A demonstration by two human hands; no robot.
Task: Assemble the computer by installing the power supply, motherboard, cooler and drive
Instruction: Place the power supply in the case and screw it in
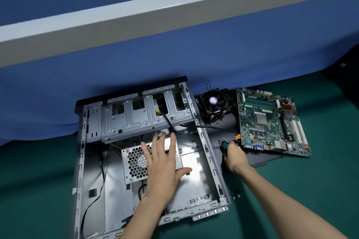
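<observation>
An open grey computer case (209, 153) lies flat on the green table. Inside it sits the silver power supply (134, 161) with a honeycomb fan grille. My left hand (165, 161) lies flat on top of the power supply, fingers straight and spread. My right hand (236, 158) is outside the case's right wall and grips a dark green screwdriver handle (225, 144). The green motherboard (270, 122) rests to the right on a dark panel. The black cooler (212, 103) with its fan stands between case and motherboard.
Several small screws (222, 140) lie on the dark panel (225, 126) near my right hand, and a few more (236, 196) by the case's front right corner. A black cable (204, 126) runs out over the case wall. A blue wall stands behind the table.
</observation>
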